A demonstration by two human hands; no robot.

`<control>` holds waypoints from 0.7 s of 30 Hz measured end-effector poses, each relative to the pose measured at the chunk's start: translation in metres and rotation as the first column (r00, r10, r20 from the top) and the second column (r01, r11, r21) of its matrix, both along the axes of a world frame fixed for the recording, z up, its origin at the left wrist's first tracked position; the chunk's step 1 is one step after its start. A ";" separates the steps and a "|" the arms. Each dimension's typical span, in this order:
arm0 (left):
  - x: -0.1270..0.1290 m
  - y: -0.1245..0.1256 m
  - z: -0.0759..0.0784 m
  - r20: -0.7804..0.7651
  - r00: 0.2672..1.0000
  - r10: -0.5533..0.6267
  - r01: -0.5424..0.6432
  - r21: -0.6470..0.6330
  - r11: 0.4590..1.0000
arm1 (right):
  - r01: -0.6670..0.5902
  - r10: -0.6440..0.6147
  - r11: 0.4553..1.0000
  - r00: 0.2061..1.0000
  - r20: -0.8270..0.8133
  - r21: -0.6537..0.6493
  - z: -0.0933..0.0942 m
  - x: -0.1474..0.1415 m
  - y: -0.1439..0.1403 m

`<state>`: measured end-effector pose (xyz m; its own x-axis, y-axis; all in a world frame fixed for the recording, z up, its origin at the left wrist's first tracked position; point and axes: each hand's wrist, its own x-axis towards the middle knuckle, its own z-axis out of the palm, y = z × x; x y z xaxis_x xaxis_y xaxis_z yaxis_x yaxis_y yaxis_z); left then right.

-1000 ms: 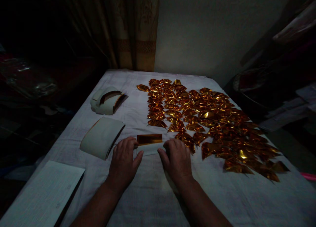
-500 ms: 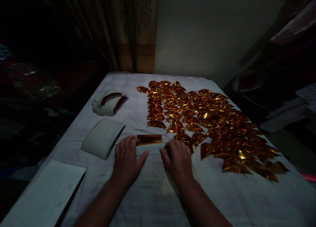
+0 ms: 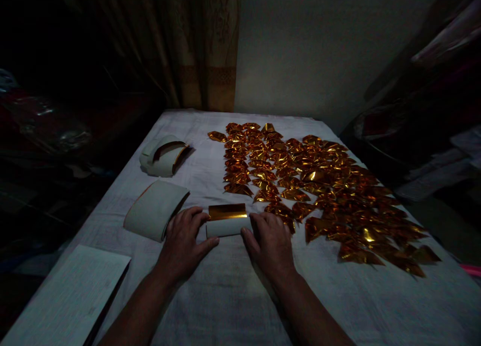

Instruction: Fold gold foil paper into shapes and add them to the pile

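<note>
Between my hands lies a sheet of gold foil paper (image 3: 227,212). Its near part curls over, showing the white back. My left hand (image 3: 185,235) is at the sheet's left end, thumb stretched out and apart from the fingers, with the index fingertip by the gold edge. At the other end, my right hand (image 3: 271,240) grips the curled paper's right edge between thumb and fingers. Just left of my left hand rests a curved stack of paper sheets (image 3: 156,209), white side up.
Many folded gold foil pieces (image 3: 287,168) cover the table's right half in rows. A second curved paper stack (image 3: 163,155) sits farther back left. A flat white pad or box (image 3: 71,296) lies at the near left. A white cloth (image 3: 225,291) covers the table.
My left hand has shifted left and loosened from the paper's left end. More of the white curl now shows. My right hand has stayed almost in place.
</note>
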<state>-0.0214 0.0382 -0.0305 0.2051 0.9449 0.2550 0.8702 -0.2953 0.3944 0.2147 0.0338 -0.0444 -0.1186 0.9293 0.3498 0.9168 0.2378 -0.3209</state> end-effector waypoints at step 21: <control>0.015 -0.003 0.013 0.677 0.694 0.245 -0.048 -0.295 0.954 | -0.213 0.290 0.944 0.900 -0.324 0.252 0.009 0.001 -0.001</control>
<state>-0.0069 0.0356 -0.0171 -0.0867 0.9957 0.0319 0.3346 -0.0011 0.9424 0.2156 0.0325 -0.0352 -0.1719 0.7875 0.5918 0.6532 0.5408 -0.5300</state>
